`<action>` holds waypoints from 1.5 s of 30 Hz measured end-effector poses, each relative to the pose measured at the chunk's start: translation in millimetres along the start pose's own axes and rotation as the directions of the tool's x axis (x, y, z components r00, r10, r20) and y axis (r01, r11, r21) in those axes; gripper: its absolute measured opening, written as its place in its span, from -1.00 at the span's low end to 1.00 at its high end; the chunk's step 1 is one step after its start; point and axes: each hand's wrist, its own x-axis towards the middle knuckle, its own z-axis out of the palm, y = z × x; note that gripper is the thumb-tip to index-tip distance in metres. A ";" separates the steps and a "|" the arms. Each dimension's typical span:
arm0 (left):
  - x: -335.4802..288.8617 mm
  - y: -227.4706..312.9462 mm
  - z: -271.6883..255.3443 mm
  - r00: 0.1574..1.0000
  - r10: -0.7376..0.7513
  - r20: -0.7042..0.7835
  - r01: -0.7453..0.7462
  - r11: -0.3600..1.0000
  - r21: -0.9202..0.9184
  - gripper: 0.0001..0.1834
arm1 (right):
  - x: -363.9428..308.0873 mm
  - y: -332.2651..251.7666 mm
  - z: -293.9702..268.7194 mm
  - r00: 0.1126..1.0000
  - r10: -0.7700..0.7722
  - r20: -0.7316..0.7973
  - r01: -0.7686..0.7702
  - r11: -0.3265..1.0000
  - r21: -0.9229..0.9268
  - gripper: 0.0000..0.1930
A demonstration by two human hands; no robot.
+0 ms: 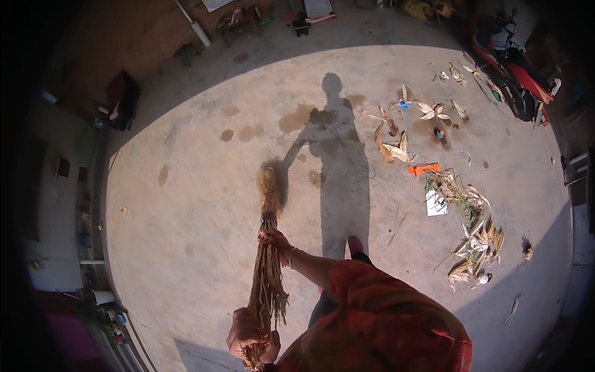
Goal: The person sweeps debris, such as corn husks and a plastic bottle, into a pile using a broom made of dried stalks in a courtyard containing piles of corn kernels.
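Bundle [265,279] of dry stalks, broom-like, is held over the concrete floor [198,211], running from near centre, where its bristly head [266,181] points to twelve o'clock, down toward half past six. From my remote seat I judge it light, stiff lengthwise yet brittle at the loose ends, rough rather than slippery. I'd take hold just below the tie [268,217], where the stalks look packed tightest; my right hand [279,242] has its grip curled around them there, and my left hand [246,328], at half past six, has its grip wrapped around the lower stalks. For containers, I see a white tub [104,297] at eight and a yellow sack [416,8] at one, but cannot make out what either holds.
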 end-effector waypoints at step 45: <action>388.2 -199.6 206.5 0.968 0.147 0.202 -0.009 0.829 -0.560 -0.68 | 148.6 -423.3 15.1 0.920 -0.238 -0.311 0.279 0.956 0.095 -0.78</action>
